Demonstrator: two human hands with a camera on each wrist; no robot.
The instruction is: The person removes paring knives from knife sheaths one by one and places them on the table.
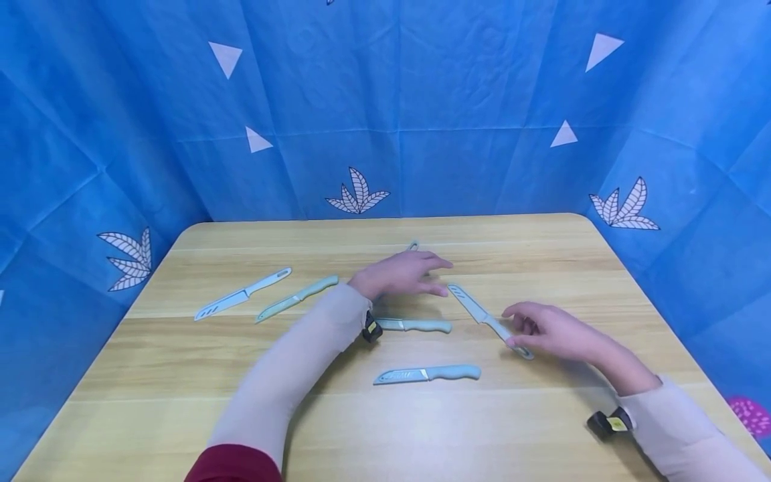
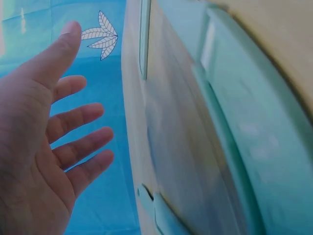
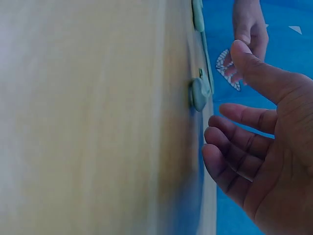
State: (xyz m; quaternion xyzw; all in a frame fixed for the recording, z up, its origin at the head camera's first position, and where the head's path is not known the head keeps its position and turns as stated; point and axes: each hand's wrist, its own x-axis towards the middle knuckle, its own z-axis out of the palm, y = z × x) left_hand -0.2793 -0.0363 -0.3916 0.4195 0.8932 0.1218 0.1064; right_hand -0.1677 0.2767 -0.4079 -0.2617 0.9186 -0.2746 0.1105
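Observation:
My left hand [image 1: 406,274] hovers over the back middle of the table, fingers spread and holding nothing. Beneath its wrist lies a pale green sheathed knife [image 1: 424,326]. Another knife [image 1: 413,246] shows only its handle end behind that hand; the rest is hidden. To the right, a light blue knife with a slotted blade part [image 1: 468,304] lies at a slant. My right hand [image 1: 554,331] is beside its handle, fingers loosely bent and thumb near the handle end. The right wrist view shows nothing between thumb and fingers, with a rounded handle end [image 3: 198,94] beyond them.
Nearer the front lies another sheathed knife [image 1: 427,374]. At the left are a light blue knife [image 1: 243,294] and a green one [image 1: 298,298], both slanted. The wooden table [image 1: 150,408] is bordered at back and sides by a blue patterned cloth [image 1: 446,174].

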